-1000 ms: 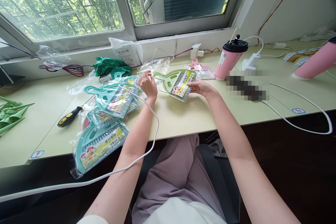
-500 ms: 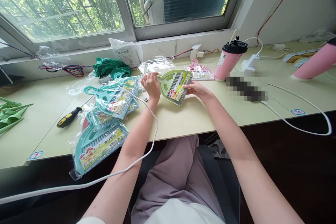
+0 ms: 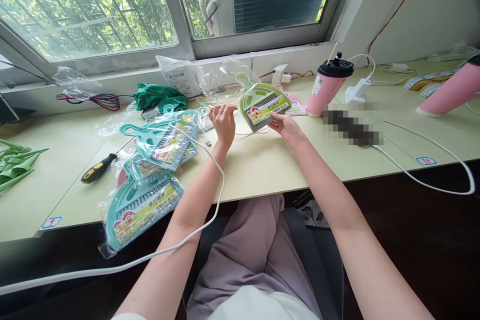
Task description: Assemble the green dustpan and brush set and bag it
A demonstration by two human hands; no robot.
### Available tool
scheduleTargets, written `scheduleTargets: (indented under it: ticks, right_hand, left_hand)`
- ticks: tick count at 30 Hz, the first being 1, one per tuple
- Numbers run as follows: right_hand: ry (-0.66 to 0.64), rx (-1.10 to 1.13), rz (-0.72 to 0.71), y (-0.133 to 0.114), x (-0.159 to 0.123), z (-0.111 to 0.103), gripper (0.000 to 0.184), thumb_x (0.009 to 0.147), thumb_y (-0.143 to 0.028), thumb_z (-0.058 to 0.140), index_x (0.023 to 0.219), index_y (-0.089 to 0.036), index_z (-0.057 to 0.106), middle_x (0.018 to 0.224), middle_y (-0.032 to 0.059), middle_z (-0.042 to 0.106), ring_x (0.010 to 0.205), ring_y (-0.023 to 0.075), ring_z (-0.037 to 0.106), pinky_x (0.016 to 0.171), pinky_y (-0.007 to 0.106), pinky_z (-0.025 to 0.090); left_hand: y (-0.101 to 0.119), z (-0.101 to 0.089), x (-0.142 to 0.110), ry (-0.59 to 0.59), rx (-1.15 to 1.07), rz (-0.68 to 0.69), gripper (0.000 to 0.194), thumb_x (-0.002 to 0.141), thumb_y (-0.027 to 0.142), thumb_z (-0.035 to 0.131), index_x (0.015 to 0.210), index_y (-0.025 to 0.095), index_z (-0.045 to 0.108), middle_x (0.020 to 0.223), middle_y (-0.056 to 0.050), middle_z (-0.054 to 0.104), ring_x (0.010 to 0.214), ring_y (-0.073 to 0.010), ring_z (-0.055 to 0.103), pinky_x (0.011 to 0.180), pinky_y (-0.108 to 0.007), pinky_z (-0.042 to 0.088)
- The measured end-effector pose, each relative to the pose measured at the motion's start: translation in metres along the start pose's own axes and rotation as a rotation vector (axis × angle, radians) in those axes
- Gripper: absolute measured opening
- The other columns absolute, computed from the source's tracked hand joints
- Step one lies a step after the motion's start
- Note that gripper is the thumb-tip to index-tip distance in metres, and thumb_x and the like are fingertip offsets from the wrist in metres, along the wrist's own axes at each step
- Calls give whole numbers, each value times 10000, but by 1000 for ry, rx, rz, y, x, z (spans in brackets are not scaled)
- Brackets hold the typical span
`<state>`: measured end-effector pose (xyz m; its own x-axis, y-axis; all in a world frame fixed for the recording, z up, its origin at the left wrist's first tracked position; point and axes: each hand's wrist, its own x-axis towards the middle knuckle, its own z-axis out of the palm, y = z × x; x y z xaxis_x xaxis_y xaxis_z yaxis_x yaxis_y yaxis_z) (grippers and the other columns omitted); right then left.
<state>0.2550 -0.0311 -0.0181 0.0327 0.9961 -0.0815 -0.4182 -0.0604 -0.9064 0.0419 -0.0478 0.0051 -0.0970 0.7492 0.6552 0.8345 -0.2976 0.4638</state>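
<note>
A light green mini dustpan-and-brush set [image 3: 258, 95] with a yellow-green printed label is raised above the table, its handle pointing up and left. My right hand [image 3: 288, 128] is closed on its lower right corner. My left hand [image 3: 224, 122] is just left of the set, apart from it, fingers loosely bent and holding nothing I can see. Several teal dustpan sets [image 3: 146, 205] in clear plastic lie piled left of my left forearm. Behind my left hand lies another green set [image 3: 204, 112], partly hidden. A pink set [image 3: 296, 105] is partly covered by the held one.
A pink cup [image 3: 325, 90] with a black lid and straw stands right of the sets. A yellow-black screwdriver [image 3: 99, 167] and crumpled green plastic [image 3: 157, 96] lie left. A white cable [image 3: 202, 227] crosses my left forearm. Clear plastic [image 3: 225, 80] stands by the window ledge.
My left hand has let go of the green set's handle. The set has turned so its handle points more upward, still in my right hand. Clear plastic behind it has shifted, showing another green set.
</note>
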Motion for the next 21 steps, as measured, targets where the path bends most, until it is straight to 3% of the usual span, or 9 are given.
scheduleTargets:
  ticks: [3, 7, 9, 13, 16, 21]
  right_hand:
    - [-25, 10, -11, -2, -2, 2, 132, 829, -169, 753, 947, -212, 714, 922, 16, 808, 814, 171, 782, 896, 329, 663]
    - [-63, 10, -37, -6, -8, 7, 152, 824, -192, 779, 959, -219, 714, 969, 24, 807, 846, 185, 783, 899, 345, 660]
    - [-76, 20, -56, -7, -10, 9, 157, 819, -200, 787, 956, -226, 714, 984, 24, 807, 868, 194, 782, 906, 357, 658]
    - [-99, 42, -83, -6, -10, 9, 137, 825, -196, 769, 948, -229, 720, 985, 15, 808, 848, 189, 775, 893, 358, 664]
    - [-112, 22, -66, -4, -7, 6, 161, 812, -202, 790, 955, -225, 719, 990, 20, 807, 826, 184, 772, 869, 350, 668]
    - [-95, -21, 0, -6, 2, -2, 201, 781, -166, 804, 955, -214, 715, 952, 32, 805, 802, 188, 764, 807, 333, 673]
  left_hand:
    - [9, -4, -3, 38, 22, -73, 306, 1010, 306, 486, 1285, 290, 618, 1388, -95, 627, 1466, -272, 433, 1246, -507, 276]
    - [8, -3, 3, 122, -85, -281, 690, 924, 412, 667, 1533, 237, 395, 1603, -193, 394, 1603, -330, 189, 1241, -532, 321]
    - [0, 4, 10, 119, -233, -334, 787, 914, 396, 695, 1583, 277, 299, 1600, -187, 411, 1574, -304, 291, 1212, -496, 390]
    - [-16, 22, 20, -95, -786, -292, 755, 959, 313, 640, 1601, 307, 244, 1374, -139, 660, 1230, -222, 686, 1066, -415, 539]
    - [-17, 31, 21, -187, -975, -226, 764, 892, 344, 723, 1561, 269, 362, 1169, -103, 765, 1097, -229, 741, 1003, -399, 574]
    - [-18, 39, 19, -335, -1081, -169, 828, 761, 352, 839, 1499, 237, 481, 1038, -82, 798, 1012, -255, 756, 861, -376, 607]
